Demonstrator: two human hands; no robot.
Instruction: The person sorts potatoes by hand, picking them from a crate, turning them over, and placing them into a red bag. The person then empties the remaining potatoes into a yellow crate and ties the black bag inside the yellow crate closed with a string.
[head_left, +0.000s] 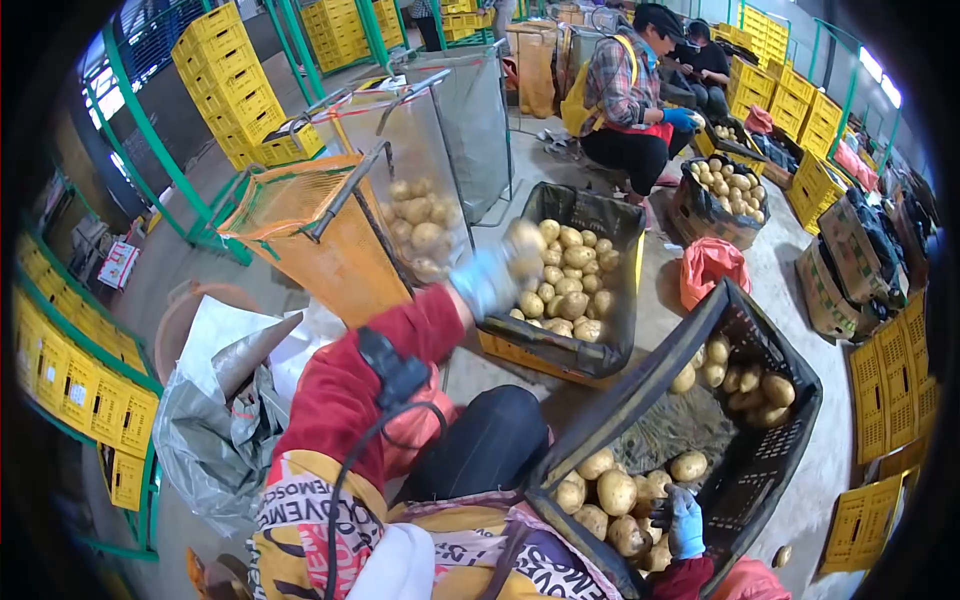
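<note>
My left hand [484, 286], in a light blue glove and smeared by motion, is closed around a potato [525, 249]. It is at the near left edge of a black-lined yellow crate [628, 300] full of potatoes [572, 305]. My right hand [682, 522], in a blue glove with dark, dirty fingertips, is low inside the tilted black-lined crate [775, 480]. Its fingers are apart and touch the potatoes [618, 492] heaped in the near corner. More potatoes [765, 390] lie at that crate's far end, with bare dirty lining between the two groups.
Orange mesh bag [310, 245] and clear bag [420, 150] hang on metal frames at left, the clear one part-filled with potatoes. A red bag [713, 272] and potato-filled sack [722, 215] stand ahead. A co-worker [625, 95] crouches beyond. Yellow crates [215, 75] are stacked around.
</note>
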